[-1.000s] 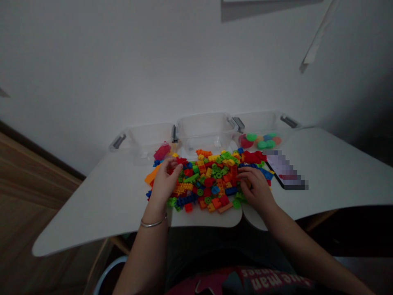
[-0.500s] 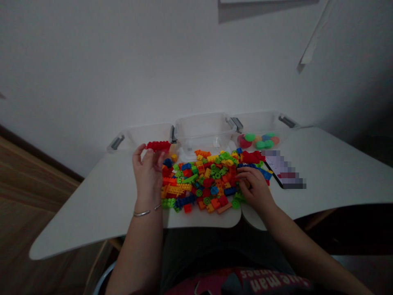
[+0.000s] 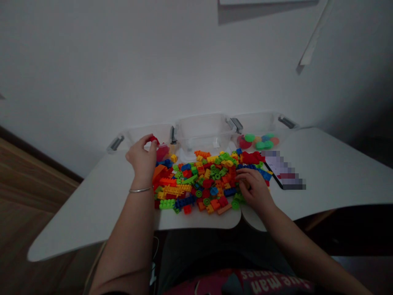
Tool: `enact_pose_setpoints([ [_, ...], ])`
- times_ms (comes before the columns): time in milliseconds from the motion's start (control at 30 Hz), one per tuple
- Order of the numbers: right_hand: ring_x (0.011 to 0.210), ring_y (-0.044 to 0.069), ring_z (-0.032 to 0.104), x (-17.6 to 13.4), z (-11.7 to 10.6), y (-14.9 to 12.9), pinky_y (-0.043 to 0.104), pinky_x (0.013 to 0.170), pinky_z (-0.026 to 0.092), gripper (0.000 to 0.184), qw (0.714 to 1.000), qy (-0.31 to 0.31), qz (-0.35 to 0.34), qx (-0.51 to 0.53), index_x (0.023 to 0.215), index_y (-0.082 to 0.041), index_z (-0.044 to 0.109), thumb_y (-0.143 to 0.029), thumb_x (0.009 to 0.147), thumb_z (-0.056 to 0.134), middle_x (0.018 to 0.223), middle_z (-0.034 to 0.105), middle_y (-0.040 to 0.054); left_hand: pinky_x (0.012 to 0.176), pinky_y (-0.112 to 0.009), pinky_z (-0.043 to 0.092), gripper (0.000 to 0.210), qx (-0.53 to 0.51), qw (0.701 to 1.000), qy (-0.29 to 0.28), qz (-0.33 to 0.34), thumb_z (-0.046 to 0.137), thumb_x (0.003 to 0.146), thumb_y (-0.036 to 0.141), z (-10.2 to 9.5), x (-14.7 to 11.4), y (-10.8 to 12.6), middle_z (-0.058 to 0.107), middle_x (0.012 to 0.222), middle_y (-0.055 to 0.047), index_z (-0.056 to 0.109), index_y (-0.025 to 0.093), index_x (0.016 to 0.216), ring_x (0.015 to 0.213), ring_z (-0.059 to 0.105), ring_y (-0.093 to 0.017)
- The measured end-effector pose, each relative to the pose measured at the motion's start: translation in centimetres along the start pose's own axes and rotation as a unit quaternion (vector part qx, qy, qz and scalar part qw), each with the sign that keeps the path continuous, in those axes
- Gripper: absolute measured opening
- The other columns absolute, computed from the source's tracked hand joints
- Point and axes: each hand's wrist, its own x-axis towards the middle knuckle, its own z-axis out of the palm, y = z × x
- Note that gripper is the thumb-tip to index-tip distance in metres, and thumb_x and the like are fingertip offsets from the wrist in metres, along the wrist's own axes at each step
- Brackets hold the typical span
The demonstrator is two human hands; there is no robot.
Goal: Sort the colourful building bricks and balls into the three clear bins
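Observation:
My left hand, with a bangle on the wrist, is closed at the fingertips round a knobbed red building block. It is raised over the front of the left clear bin, and part of the block is hidden by the fingers. At the right edge of the heap of building blocks lies my right hand. Its fingers are loosely bent and apart, the tips against an orange block; no block shows in its grasp.
A middle clear bin stands behind the heap. The right clear bin contains several coloured pieces, while red pieces show in the left one. A phone lies on the white table at right. The wall is close behind.
My left hand has turned and shifted slightly left and up with the red block, which now points away from me. More of the heap's left side shows. My right hand stays in place.

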Motion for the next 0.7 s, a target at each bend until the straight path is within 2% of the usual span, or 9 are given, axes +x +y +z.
enact_pose_setpoints([
  [133,0.099,0.026,0.062,0.0,0.1,-0.1,0.044,0.084,0.050,0.014,1.000,-0.003,0.002,0.001,0.091,-0.023,0.060,-0.012,0.087,0.052,0.106,0.068,0.0092,0.093,-0.049,0.042,0.034,0.130,0.990,-0.057,-0.022,0.053,0.088,0.040,0.1,-0.6,0.8,0.074,0.102,-0.011,0.073,0.026,0.111,0.106,0.061,-0.033],
  [333,0.099,0.025,0.062,-0.1,0.1,-0.1,0.044,0.085,0.049,0.015,1.000,-0.015,0.009,0.003,0.090,-0.023,0.060,-0.011,0.086,0.053,0.106,0.068,0.0088,0.090,-0.052,0.042,0.041,0.224,0.970,-0.094,0.017,0.038,0.093,0.033,0.6,-1.4,1.4,0.070,0.111,-0.016,0.074,0.018,0.103,0.116,0.052,-0.037],
  [533,0.099,0.026,0.062,0.0,0.1,0.0,0.044,0.085,0.050,0.014,1.000,-0.014,0.003,0.002,0.091,-0.023,0.060,-0.012,0.087,0.052,0.105,0.068,0.0091,0.094,-0.055,0.042,0.042,0.208,0.970,-0.121,0.036,0.038,0.092,0.036,0.4,-1.1,0.7,0.070,0.113,-0.015,0.073,0.019,0.106,0.117,0.052,-0.037],
  [700,0.100,0.025,0.061,0.0,0.0,-0.1,0.044,0.086,0.049,0.014,1.000,-0.017,0.010,0.003,0.092,-0.023,0.060,-0.012,0.087,0.053,0.106,0.068,0.0086,0.112,-0.053,0.033,0.051,0.144,0.968,-0.150,0.137,0.051,0.088,0.038,-0.2,-1.7,1.4,0.052,0.144,-0.015,0.058,0.015,0.133,0.134,0.041,-0.036],
])
